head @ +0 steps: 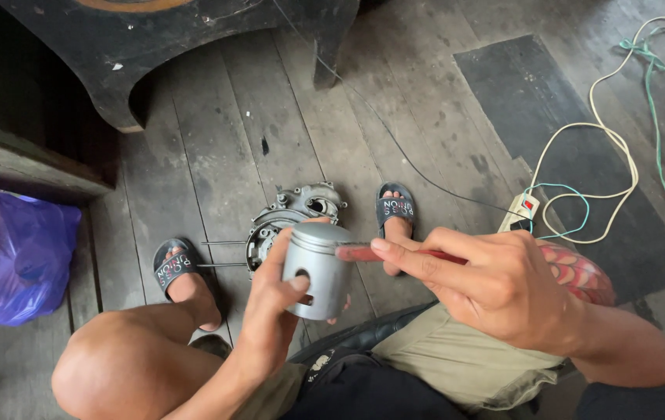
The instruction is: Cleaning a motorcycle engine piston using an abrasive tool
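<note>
My left hand (270, 311) grips a grey metal piston (318, 268), a short cylinder with a round pin hole in its side. My right hand (488, 284) holds a thin red-handled tool (356, 252), forefinger stretched along it, its tip resting against the piston's upper rim. Both hands are above my lap, between my knees.
A grey engine casing (297, 211) with two thin rods lies on the wooden floor between my sandalled feet. A purple plastic bag (9, 253) sits at the left. A white power strip (521, 210) with cream and green cables lies at the right, by a dark mat (558, 124). Dark wooden furniture (153, 47) stands ahead.
</note>
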